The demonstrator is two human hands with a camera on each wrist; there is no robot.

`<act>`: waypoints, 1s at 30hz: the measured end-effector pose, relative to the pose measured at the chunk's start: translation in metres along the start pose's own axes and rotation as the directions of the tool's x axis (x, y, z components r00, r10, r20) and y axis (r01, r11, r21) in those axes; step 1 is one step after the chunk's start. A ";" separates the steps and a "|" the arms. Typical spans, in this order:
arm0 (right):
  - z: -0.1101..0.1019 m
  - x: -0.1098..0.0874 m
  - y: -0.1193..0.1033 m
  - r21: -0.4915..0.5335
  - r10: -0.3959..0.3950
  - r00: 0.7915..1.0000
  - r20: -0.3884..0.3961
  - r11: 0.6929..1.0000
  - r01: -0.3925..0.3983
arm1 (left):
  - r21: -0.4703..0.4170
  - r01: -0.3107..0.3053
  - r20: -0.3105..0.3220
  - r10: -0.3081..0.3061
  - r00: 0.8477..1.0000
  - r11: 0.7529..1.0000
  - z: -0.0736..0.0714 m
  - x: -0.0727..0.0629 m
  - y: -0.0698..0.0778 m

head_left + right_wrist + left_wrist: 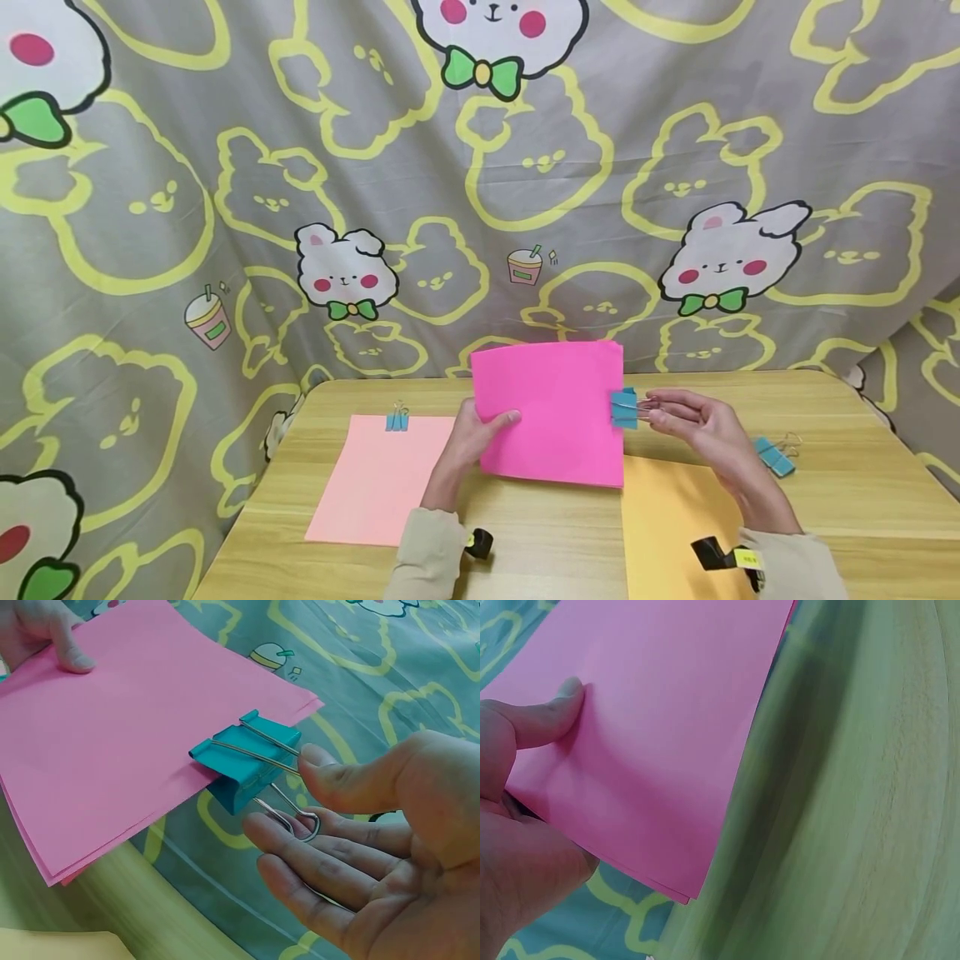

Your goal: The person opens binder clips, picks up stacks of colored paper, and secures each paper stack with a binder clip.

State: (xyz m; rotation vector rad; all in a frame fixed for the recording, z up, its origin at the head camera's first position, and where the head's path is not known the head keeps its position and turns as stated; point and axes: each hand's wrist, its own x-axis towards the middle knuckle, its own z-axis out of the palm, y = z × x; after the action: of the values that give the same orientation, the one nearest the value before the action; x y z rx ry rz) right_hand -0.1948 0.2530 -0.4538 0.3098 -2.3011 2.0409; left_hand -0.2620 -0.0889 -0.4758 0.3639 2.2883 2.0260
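The right hand (701, 421) pinches one blue metal binder clip (624, 410), mouth pointing left over one bright-pink paper stack (558, 417) the left hand (474, 431) grips. Left of that hand, a second clip (397, 422) holds pale-pink paper (378, 487); a third clip (775, 457) lies right of the right hand, yellow-orange paper (667, 517) below.

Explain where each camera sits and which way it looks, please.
Head-worn: looks forward and down at pink sheets; left hand, right hand, sleeves show.
On the left wrist: looks at the left hand gripping the sheets.
On the right wrist: looks at the right hand and blue clip; left thumb shows too.
Head and right-wrist views both show the clip.
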 end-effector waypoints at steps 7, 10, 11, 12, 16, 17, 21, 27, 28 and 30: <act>0.004 0.001 -0.001 -0.030 0.029 1.000 -0.007 0.999 -0.029 | -0.007 0.031 0.017 -0.030 0.999 1.000 0.002 0.001 -0.002; 0.005 0.001 -0.001 -0.043 0.028 1.000 -0.009 0.999 -0.029 | -0.004 0.037 0.020 -0.037 0.999 0.999 0.003 0.001 -0.001; 0.005 0.001 -0.002 -0.043 0.029 1.000 -0.008 0.999 -0.029 | -0.003 0.040 0.021 -0.040 0.999 0.999 0.003 0.001 -0.001; 0.006 0.001 -0.002 -0.042 0.029 1.000 -0.008 0.999 -0.030 | -0.003 0.041 0.022 -0.041 0.999 0.999 0.003 0.001 0.000; 0.006 0.001 -0.003 -0.038 0.033 0.999 -0.006 0.999 -0.033 | -0.011 0.056 0.039 -0.056 0.998 0.998 0.004 0.000 0.002; 0.006 0.001 -0.003 -0.038 0.035 0.999 -0.008 0.999 -0.036 | -0.013 0.062 0.043 -0.061 0.997 0.998 0.004 0.000 0.002; 0.006 0.001 -0.004 -0.038 0.042 0.999 -0.012 0.998 -0.042 | -0.013 0.071 0.061 -0.070 0.996 0.997 0.004 0.000 0.003; 0.005 0.000 -0.005 -0.035 0.033 0.999 -0.004 0.999 -0.033 | -0.007 0.070 0.112 -0.069 0.991 0.998 0.002 0.000 0.000; 0.005 0.000 -0.005 -0.031 0.031 1.000 -0.004 0.999 -0.031 | -0.009 0.073 0.121 -0.071 0.990 0.997 0.001 0.000 0.000; 0.005 0.000 -0.005 -0.029 0.029 1.000 -0.002 0.999 -0.029 | -0.021 0.075 0.139 -0.071 0.988 0.997 0.000 0.000 -0.001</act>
State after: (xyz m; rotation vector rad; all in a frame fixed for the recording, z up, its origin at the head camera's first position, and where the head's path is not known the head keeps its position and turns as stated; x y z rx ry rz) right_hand -0.1934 0.2473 -0.4500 0.2748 -2.3453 2.0175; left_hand -0.2618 -0.0886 -0.4773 0.3991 2.1590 1.9297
